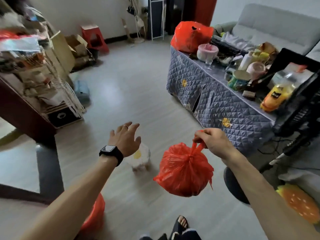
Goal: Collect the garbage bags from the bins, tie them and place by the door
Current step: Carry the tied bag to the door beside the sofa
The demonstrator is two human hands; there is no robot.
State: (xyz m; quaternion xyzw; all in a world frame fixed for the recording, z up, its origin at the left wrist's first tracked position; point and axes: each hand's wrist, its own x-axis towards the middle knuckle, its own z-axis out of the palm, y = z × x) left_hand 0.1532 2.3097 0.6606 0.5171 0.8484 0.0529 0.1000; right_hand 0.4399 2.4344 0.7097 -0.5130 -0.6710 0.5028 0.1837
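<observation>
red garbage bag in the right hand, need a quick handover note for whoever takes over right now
Right hand grips the knotted handles of the tied red garbage bag, which hangs above the floor.
Left hand open, holding nothing.
A second red bag sits low by the left forearm, partly hidden; a third red bag lies on the quilted table.
Done: one bag tied.
Left: carry it to the door, then probably check the other two.

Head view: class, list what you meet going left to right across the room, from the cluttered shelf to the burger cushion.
Shelf → red stool → left hand → tied bag → right hand, which grips the bag's handles → burger cushion.
</observation>
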